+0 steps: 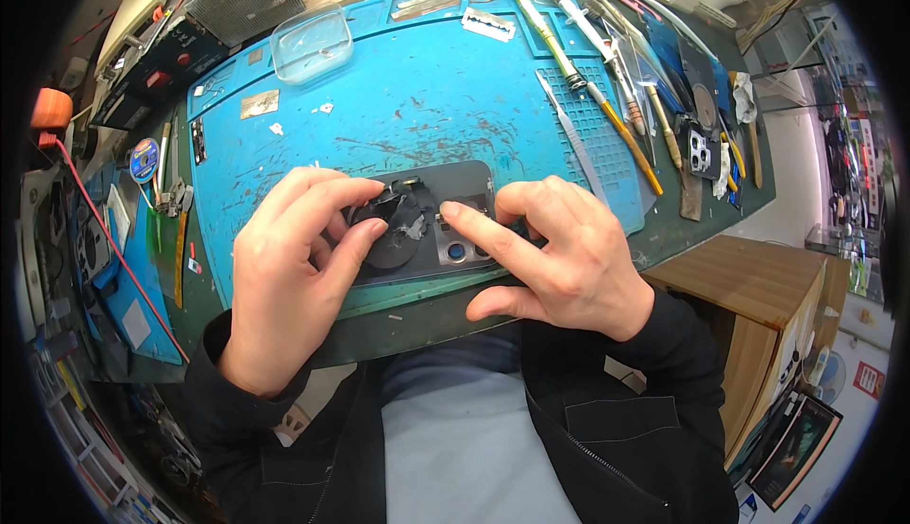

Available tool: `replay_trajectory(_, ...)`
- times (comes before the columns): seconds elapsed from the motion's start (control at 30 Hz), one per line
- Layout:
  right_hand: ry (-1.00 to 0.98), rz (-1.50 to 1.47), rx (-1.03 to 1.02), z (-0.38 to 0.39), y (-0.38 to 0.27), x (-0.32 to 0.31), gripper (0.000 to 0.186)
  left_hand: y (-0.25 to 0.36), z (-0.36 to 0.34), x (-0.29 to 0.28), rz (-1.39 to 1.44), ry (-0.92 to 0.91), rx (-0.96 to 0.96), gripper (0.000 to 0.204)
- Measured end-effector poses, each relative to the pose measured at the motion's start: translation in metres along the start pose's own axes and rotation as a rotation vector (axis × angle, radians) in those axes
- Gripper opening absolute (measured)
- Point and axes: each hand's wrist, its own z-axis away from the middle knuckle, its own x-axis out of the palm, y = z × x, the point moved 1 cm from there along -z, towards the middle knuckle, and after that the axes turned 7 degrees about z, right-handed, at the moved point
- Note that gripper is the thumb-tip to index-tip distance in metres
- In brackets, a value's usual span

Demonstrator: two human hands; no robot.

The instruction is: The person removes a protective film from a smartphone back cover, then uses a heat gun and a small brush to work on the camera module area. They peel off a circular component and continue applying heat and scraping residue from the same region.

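Off the right near corner of the dark green tabletop (417,327) stands a brown wood-grain cabinet (739,278). Beyond the right edge rises a pale wall (787,140) with a whitish-pink glow (813,154) along it, and past that a crowded display (858,192), its small goods blurred. Off the left near corner, pale compartmented shelving (87,429) sits low.

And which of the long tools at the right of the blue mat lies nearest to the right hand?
The slim silver tool: its lower end lies just beyond the right hand, while the orange-yellow handle and the others lie farther away.
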Motion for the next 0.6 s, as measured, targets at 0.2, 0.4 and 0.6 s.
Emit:
replay_trajectory(0.2,0.176,-0.124,0.128,0.002,0.007,-0.001,0.049,0.001,-0.001,-0.001,-0.021,-0.011,0.014,0.029)
replay_trajectory(0.4,0.053,-0.095,0.078,0.006,0.011,-0.006,0.051,0.001,0.0,-0.002,-0.033,-0.016,0.004,0.03)
replay_trajectory(0.6,0.022,-0.086,0.104,0.005,0.009,-0.006,0.053,0.004,0.006,0.0,-0.074,0.012,-0.007,0.032)
